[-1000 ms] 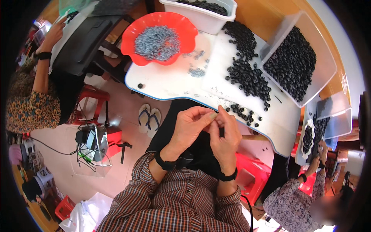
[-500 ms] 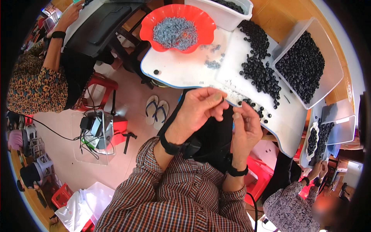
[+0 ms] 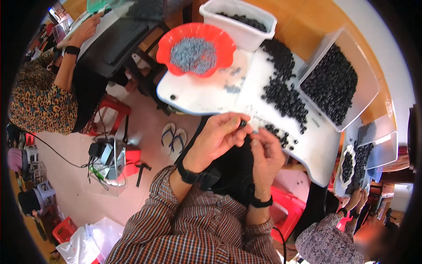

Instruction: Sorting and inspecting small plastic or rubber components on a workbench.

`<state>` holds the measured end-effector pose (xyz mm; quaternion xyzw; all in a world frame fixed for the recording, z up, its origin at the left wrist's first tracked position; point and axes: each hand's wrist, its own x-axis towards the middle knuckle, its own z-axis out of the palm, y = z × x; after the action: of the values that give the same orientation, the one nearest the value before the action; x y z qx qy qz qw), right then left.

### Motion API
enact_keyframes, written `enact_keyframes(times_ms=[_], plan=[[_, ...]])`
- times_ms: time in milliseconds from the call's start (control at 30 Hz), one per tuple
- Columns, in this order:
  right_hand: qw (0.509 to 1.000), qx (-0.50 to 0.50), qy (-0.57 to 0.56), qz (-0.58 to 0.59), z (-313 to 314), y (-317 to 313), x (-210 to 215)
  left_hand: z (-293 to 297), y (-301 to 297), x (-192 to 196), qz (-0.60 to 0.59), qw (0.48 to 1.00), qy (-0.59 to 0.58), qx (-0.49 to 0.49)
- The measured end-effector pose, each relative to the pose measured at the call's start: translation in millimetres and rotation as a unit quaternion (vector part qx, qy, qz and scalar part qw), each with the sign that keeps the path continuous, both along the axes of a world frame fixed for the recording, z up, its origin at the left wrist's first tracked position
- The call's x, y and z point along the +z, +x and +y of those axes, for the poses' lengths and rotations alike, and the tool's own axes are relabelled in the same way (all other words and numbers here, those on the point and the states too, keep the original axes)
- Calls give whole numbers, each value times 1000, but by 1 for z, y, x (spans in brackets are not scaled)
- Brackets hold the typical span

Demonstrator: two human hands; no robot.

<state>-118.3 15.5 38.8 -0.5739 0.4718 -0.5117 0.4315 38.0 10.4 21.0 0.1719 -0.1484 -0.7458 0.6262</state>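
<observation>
My left hand (image 3: 212, 138) is closed in a pinch, with a small black round piece (image 3: 242, 124) between thumb and forefinger. Close beside its fingertips, my right hand (image 3: 266, 152) also pinches; what it holds, if anything, is too small to name. Both hands are over my lap at the near edge of a white table (image 3: 198, 97). Loose black round pieces (image 3: 285, 97) lie in a heap beyond my right hand. A red scalloped bowl (image 3: 227, 55) holds many small grey-silver pieces (image 3: 193, 55), and a few of these are scattered beside it.
A clear bin (image 3: 367, 94) of black pieces lies tilted at the table's right, and a white tub (image 3: 239, 33) stands at the back. Co-workers sit left (image 3: 41, 103) and lower right (image 3: 325, 242). Sandals (image 3: 173, 140) and a clear box of cables (image 3: 107, 165) are on the floor.
The table and its contents have shifted left and slightly down in the view. My fingertips are a little closer together, and the black piece in my left hand shows more clearly.
</observation>
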Motion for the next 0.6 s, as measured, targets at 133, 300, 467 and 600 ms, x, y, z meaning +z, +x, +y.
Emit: enact_keyframes(times_ms=[133, 300, 467, 600], plan=[[1000, 14, 12, -25, 0, 1, -10, -1, 2, -3, -12, 999, -24, 27], [999, 11, 31, -36, -2, -1, 0, -9, -3, 10, -86, 995, -31, 42], [995, 15, -101, 9, -11, 0, 11, -10, -16, 16, -168, 985, -13, 28], [991, 21, -129, 31, -12, -6, 10, -9, -24, 15, -208, 977, -38, 26]])
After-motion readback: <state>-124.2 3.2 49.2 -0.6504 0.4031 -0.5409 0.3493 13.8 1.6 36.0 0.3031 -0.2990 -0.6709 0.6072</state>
